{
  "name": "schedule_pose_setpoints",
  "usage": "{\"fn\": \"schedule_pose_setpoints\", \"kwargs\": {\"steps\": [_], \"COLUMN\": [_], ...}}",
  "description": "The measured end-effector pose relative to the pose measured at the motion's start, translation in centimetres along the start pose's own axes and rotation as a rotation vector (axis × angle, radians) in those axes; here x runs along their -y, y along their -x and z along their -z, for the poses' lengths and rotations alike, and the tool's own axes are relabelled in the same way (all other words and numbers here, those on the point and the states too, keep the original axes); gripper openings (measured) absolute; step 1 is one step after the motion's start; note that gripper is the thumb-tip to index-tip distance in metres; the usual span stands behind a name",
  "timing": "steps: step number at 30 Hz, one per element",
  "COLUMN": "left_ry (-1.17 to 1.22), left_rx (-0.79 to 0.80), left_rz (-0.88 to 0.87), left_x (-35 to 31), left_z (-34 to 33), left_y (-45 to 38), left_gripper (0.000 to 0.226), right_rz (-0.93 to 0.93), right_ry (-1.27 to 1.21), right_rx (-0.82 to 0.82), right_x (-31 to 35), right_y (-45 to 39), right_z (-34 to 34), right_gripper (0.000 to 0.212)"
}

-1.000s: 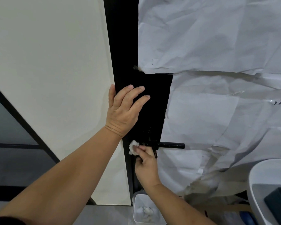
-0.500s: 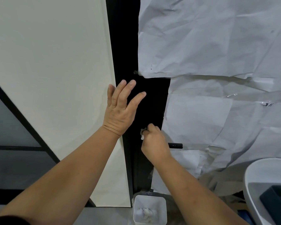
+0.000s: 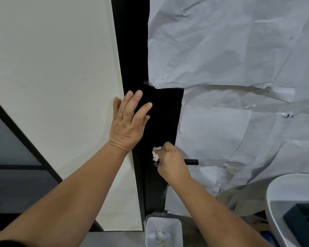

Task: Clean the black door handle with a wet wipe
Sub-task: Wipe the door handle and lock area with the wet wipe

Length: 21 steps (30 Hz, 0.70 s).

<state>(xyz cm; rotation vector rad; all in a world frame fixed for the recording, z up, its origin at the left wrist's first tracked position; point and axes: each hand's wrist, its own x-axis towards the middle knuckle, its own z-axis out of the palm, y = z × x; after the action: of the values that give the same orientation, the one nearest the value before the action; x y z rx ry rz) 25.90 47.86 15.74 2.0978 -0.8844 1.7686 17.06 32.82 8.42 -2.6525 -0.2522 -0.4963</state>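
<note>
The black door handle [image 3: 192, 161] sticks out to the right from a black door frame [image 3: 164, 114]; only its outer end shows past my right hand. My right hand [image 3: 171, 162] is closed around a crumpled white wet wipe [image 3: 156, 153] and covers the handle's inner part near the frame. The wipe bulges out at the left of my fist. My left hand [image 3: 128, 122] lies flat with fingers spread on the black frame and the edge of the cream wall, above and left of the handle.
Crumpled white paper [image 3: 230, 50] covers the door to the right. A small white bin [image 3: 163, 232] with used wipes stands on the floor below the handle. A white tub [image 3: 282, 202] holding a dark box sits at the lower right. A cream wall panel [image 3: 52, 68] fills the left.
My right hand rose from under the handle's base to cover the handle with the wipe. My left hand stayed flat on the frame, its fingers shifting slightly.
</note>
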Motion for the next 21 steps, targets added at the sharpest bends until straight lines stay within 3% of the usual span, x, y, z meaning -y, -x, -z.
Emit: {"fn": "schedule_pose_setpoints", "kwargs": {"steps": [5, 9, 12, 17, 21], "left_ry": [-0.062, -0.065, -0.053, -0.033, -0.052], "left_rx": [0.047, 0.074, 0.070, 0.068, 0.056], "left_rz": [-0.021, -0.042, -0.058, -0.069, -0.071], "left_x": [1.2, 1.7, 1.9, 2.1, 2.0], "left_z": [0.7, 0.8, 0.6, 0.6, 0.6], "left_y": [1.0, 1.3, 1.6, 1.6, 1.5], "left_gripper": [0.047, 0.054, 0.054, 0.053, 0.052], "right_rz": [-0.282, -0.560, -0.562, -0.334, -0.367], "right_ry": [-0.554, -0.941, -0.958, -0.848, -0.659], "right_rx": [-0.179, -0.077, -0.133, -0.310, -0.198], "right_x": [3.2, 5.8, 6.8, 7.3, 6.8], "right_y": [1.2, 1.4, 0.7, -1.4, 0.8], "right_z": [0.3, -2.0, -2.2, -0.8, -3.7], "right_gripper": [0.027, 0.029, 0.030, 0.029, 0.032]}}
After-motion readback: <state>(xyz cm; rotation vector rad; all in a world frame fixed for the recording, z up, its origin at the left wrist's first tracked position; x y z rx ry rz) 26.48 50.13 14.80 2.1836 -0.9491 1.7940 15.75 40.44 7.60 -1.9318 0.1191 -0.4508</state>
